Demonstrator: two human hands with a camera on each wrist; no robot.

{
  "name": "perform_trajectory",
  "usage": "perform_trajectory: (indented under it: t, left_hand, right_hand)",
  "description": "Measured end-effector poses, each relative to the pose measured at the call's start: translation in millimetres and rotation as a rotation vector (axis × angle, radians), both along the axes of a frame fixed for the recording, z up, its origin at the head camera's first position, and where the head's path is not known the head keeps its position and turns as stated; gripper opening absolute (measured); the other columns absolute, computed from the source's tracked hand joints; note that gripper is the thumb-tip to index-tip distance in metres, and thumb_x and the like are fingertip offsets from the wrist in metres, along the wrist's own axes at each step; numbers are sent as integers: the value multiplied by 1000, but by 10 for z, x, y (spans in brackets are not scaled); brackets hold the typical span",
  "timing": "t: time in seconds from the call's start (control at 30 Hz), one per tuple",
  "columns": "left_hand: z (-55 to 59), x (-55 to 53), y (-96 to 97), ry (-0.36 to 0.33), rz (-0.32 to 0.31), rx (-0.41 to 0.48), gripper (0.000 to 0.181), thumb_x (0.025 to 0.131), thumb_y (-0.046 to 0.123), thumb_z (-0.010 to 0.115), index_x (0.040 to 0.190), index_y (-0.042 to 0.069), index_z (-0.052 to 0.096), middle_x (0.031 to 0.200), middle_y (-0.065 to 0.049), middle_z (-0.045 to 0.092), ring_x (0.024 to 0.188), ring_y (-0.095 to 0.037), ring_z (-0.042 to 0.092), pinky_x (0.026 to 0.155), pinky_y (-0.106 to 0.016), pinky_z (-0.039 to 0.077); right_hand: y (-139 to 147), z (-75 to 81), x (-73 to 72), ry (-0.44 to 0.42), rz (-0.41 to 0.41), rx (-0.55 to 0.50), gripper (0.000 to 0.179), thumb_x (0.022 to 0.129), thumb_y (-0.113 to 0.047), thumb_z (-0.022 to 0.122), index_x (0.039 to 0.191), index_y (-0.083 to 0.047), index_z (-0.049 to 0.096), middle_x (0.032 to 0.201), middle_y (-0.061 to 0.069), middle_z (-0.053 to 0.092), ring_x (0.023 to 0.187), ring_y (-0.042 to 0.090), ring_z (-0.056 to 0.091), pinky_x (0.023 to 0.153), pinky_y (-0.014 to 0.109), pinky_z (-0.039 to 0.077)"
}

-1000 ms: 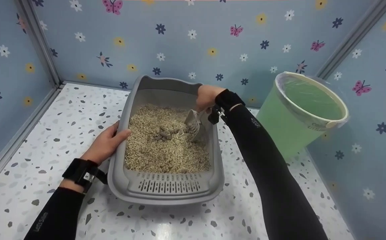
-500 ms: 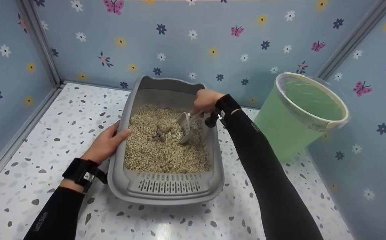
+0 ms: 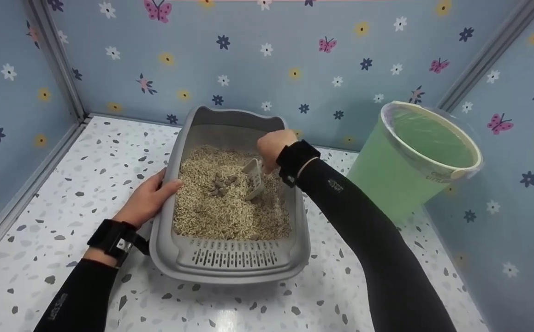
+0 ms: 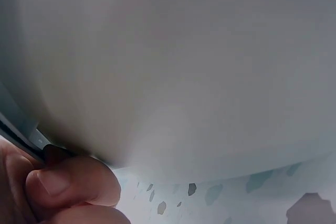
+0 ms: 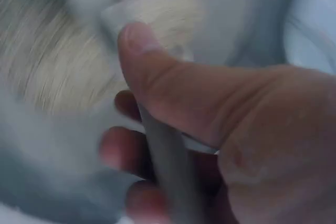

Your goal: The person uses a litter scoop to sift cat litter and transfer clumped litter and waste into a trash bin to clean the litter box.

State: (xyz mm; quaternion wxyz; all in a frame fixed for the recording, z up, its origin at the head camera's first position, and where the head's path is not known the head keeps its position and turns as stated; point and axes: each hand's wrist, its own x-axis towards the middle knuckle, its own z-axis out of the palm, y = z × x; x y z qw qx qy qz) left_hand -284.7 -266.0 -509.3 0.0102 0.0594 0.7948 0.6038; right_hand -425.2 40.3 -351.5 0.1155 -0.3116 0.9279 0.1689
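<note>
Over toward the right side of the gray litter box [image 3: 230, 277], we've got the slotted scoop [image 3: 254, 180] tipped on edge in the litter [image 3: 211, 219], just right of some dark clumps [image 3: 221, 185]. Our right hand [image 3: 277, 148] has its fingers wrapped around the handle [image 5: 170, 169], thumb laid along it. Our left hand [image 3: 146, 199] grips the left rim, thumb on top, fingers underneath.

What might bite us: shoving the scoop too hard could crumble those clumps, and a quick flick could throw litter over the right wall. If the left grip slackened, a sideways push might skid the whole box. Our right forearm also crosses the right rim, so it could snag.

Versus a second ago, the scoop's further left, closer to the clumps, and our right hand's come nearer. Left hand hasn't budged.
</note>
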Motion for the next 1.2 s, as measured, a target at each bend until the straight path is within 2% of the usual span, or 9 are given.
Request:
perform_trajectory:
  t: [0.07, 0.17, 0.33, 0.53, 0.67, 0.73, 0.9, 1.1, 1.2]
  left_hand:
    - [-9, 2, 4, -2, 6, -2, 83, 115, 51, 57, 180, 14, 20, 126, -25, 59, 103, -29, 65, 86, -32, 61]
    - [-25, -2, 1, -2, 7, 2, 83, 115, 50, 57, 180, 13, 19, 130, -26, 59, 104, -30, 67, 86, -32, 63]
    - [-29, -11, -13, -4, 4, 4, 82, 115, 49, 57, 180, 14, 21, 128, -24, 59, 101, -28, 66, 84, -33, 62]
    - [-30, -6, -22, -13, 13, 7, 83, 115, 50, 58, 180, 14, 21, 108, -13, 56, 87, -21, 64, 74, -36, 63]
    - [-24, -3, -14, -13, 6, 6, 83, 115, 50, 57, 180, 14, 20, 114, -18, 57, 92, -24, 65, 78, -35, 63]
    - [-20, 0, -9, -12, -2, 2, 84, 116, 52, 56, 180, 14, 18, 128, -23, 59, 101, -28, 65, 83, -33, 62]
    - [-21, 2, -2, -7, -15, 1, 83, 116, 51, 54, 180, 15, 15, 151, -28, 54, 113, -33, 64, 89, -28, 58]
    - [-29, -2, 8, -8, 4, 0, 82, 116, 51, 56, 180, 15, 19, 123, -22, 58, 96, -26, 65, 81, -33, 61]
    - [-27, 2, 5, -13, 13, -12, 83, 115, 52, 56, 180, 15, 19, 119, -20, 58, 95, -24, 64, 82, -33, 61]
  right_hand:
    - [-42, -57, 61, 73, 56, 76, 40, 99, -34, 86, 77, -15, 59, 89, 6, 71, 88, 28, 69, 99, 53, 60]
    - [-47, -152, 46, 85, 67, 79, 38, 102, -30, 80, 80, -14, 55, 98, 9, 75, 100, 31, 71, 115, 56, 49]
    - [12, -291, -112, 32, 13, 41, 38, 104, -35, 77, 81, -14, 55, 111, 11, 78, 114, 33, 72, 124, 62, 37]
    - [-4, -416, -148, -72, 20, -43, 52, 106, -42, 77, 71, -15, 50, 85, 6, 65, 90, 31, 66, 106, 58, 47]
    - [-13, -480, -117, -133, 14, -126, 57, 107, -41, 76, 67, -17, 44, 70, -2, 44, 74, 22, 48, 91, 48, 42]
    - [-11, -517, -110, -166, -9, -160, 58, 108, -40, 75, 66, -17, 42, 66, -4, 36, 70, 19, 40, 86, 43, 33]
    - [-30, -634, -103, -249, -34, -261, 58, 111, -37, 72, 66, -19, 40, 64, -5, 28, 65, 15, 28, 89, 43, 23]
    - [-88, -783, -121, -281, -50, -332, 59, 111, -39, 72, 67, -20, 37, 65, -6, 25, 64, 14, 23, 91, 45, 22]
    - [-123, -834, -132, -272, -58, -341, 59, 110, -42, 72, 68, -19, 37, 65, -6, 25, 65, 14, 24, 89, 44, 22]
